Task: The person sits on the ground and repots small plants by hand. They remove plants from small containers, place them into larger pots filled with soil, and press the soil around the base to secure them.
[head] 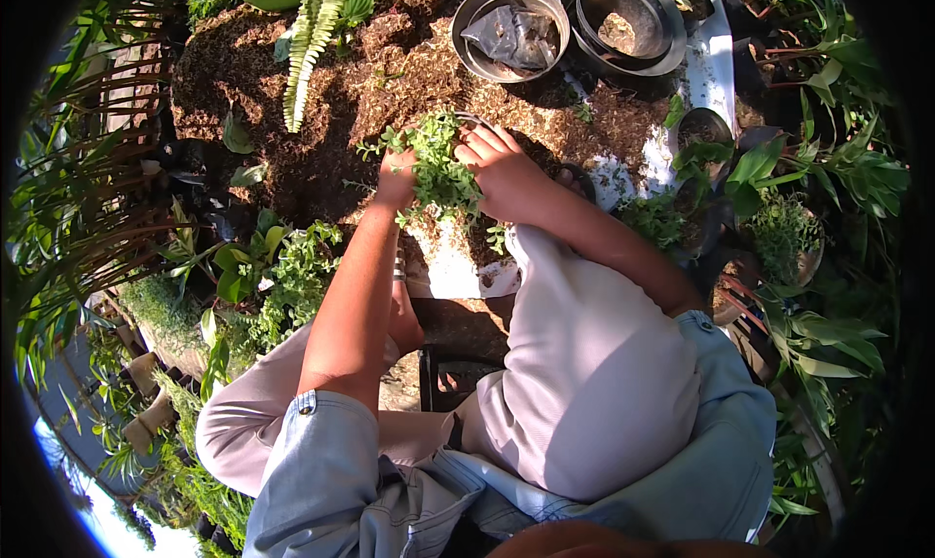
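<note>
A bushy small-leaved green plant (445,167) stands between my two hands, in front of my knees. My left hand (398,174) is at its left side, with the fingers mostly covered by leaves. On the other side, my right hand (500,163) lies palm down against the foliage. Its fingers point away from me, close to a thin curved rim (467,117) that shows behind the leaves, perhaps that of a pot. Whether either hand grips the stems or the rim is hidden. Brown loose potting mix (409,83) lies heaped just beyond the hands.
Beyond the hands stand a round pot (473,55) with a black plastic bag (515,38) in it and some nested pots (668,54). A soil-strewn white sheet (453,266) lies beneath. A fern frond (310,54) overhangs the mix. Leafy plants (292,280) crowd both sides.
</note>
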Action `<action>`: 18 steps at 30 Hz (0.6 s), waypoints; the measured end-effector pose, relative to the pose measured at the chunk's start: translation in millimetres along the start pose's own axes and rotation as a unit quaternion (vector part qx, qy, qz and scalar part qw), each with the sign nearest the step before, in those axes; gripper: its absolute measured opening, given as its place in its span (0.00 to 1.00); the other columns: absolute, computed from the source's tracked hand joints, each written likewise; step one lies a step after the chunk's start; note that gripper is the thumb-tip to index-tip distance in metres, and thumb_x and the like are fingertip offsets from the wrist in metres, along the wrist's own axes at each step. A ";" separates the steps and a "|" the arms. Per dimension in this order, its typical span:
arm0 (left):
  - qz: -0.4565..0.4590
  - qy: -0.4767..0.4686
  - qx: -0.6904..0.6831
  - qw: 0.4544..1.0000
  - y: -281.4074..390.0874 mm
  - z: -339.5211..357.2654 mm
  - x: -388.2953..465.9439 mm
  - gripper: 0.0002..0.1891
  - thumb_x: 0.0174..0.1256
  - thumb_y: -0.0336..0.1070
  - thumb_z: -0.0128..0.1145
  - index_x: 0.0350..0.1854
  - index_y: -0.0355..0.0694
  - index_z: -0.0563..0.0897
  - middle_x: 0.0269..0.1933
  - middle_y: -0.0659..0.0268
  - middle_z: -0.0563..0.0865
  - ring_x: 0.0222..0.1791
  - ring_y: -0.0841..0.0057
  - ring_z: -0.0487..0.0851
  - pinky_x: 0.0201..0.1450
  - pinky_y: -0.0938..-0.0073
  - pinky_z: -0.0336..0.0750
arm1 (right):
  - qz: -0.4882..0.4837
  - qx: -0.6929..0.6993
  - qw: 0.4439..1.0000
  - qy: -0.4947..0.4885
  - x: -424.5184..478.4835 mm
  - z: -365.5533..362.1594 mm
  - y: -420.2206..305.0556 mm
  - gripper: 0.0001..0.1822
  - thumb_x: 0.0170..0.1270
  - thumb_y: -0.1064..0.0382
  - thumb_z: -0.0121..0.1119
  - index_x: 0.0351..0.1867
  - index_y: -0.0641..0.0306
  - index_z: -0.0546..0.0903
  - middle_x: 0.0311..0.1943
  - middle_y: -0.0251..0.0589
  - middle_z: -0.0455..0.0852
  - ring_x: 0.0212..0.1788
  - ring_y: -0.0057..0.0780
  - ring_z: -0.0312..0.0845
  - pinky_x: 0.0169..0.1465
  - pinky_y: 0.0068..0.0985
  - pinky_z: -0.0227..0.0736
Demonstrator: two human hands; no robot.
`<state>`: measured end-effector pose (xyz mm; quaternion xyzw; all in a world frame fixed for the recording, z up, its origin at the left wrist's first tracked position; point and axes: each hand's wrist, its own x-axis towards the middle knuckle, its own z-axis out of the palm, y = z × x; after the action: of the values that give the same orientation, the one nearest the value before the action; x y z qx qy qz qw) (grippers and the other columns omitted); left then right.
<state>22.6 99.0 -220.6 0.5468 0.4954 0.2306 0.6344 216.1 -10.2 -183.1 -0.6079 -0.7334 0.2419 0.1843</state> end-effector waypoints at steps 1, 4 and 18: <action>0.040 -0.006 0.035 0.999 17.5 -1.0 3.8 0.22 0.69 0.31 0.49 0.65 0.35 0.75 0.56 0.57 0.83 0.58 0.69 0.79 0.61 0.69 0.72 | -0.011 -0.017 1.000 -0.024 -1.4 -1.8 1.1 0.36 0.48 0.61 0.69 0.63 0.63 0.74 0.68 0.54 0.73 0.75 0.50 0.62 0.75 0.54 0.52; 0.190 -0.011 0.107 0.976 69.0 14.4 -6.7 0.25 0.70 0.38 0.49 0.68 0.36 0.74 0.63 0.53 0.80 0.66 0.63 0.76 0.70 0.67 0.67 | -0.052 -0.094 0.991 -0.082 -10.1 -14.2 4.4 0.34 0.49 0.64 0.66 0.63 0.61 0.76 0.63 0.45 0.80 0.73 0.42 0.67 0.75 0.62 0.48; 0.452 -0.027 0.541 0.708 26.8 33.7 -67.5 0.16 0.52 0.43 0.72 0.44 0.47 0.87 0.53 0.64 0.85 0.52 0.62 0.82 0.57 0.56 0.76 | -0.137 -0.081 0.986 -0.054 9.1 -38.3 40.9 0.20 0.62 0.64 0.58 0.57 0.57 0.83 0.61 0.35 0.84 0.63 0.29 0.79 0.74 0.49 0.60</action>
<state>31.9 35.0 -173.5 0.9609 0.2115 0.1675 0.0624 268.8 9.6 -175.8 -0.5006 -0.8359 0.1864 0.1263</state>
